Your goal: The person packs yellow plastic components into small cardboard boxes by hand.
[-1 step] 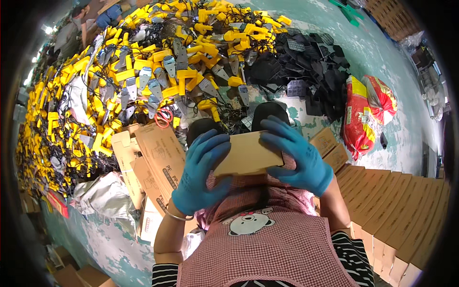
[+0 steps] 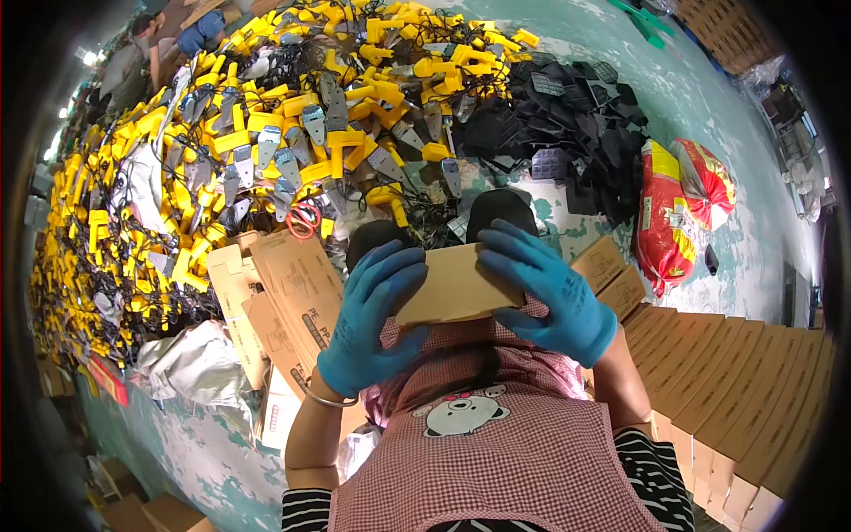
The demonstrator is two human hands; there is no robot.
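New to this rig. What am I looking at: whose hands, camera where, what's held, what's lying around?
No robot here: these are a person's own left hand and right hand, in blue gloves. The view comes from a fisheye camera on their head, looking down, so straight edges bend near the rim. Between the hands is a small brown box. On the worn floor ahead lie heaped yellow corded devices and black pieces. Flattened cardboard lies left, a row of cartons right.

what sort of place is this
Probably a packing or assembly workshop: a big heap of yellow-handled corded devices, a pile of black plastic parts and a long row of cardboard boxes suggest it.
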